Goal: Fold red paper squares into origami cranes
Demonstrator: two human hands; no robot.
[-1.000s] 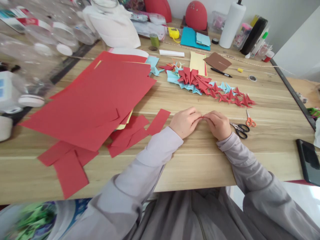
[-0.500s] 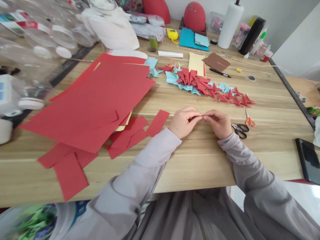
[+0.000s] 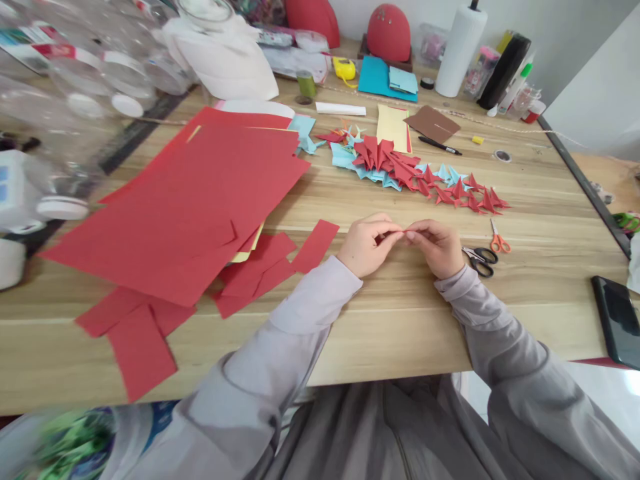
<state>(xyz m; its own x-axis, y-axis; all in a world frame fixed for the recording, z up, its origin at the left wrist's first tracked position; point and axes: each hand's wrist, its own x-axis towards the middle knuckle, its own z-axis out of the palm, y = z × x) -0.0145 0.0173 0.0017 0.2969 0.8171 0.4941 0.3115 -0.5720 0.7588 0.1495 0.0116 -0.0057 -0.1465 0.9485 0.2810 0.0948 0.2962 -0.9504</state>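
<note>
My left hand (image 3: 369,245) and my right hand (image 3: 436,247) meet fingertip to fingertip above the wooden table (image 3: 400,333). Both are pinched closed on a tiny piece of red paper (image 3: 404,231), mostly hidden between the fingers. Left of my left hand lie cut red paper strips (image 3: 316,246), beside a pile of large red sheets (image 3: 200,200). Beyond my hands stretches a row of folded red paper pieces (image 3: 380,157) with light blue ones (image 3: 370,173) among them.
Black-handled scissors (image 3: 481,260) and small orange scissors (image 3: 500,244) lie right of my right hand. A phone (image 3: 617,320) rests at the right edge. Clear plastic bottles (image 3: 70,140) crowd the left. At the back are a yellow tape measure (image 3: 344,68) and a white bottle (image 3: 461,50).
</note>
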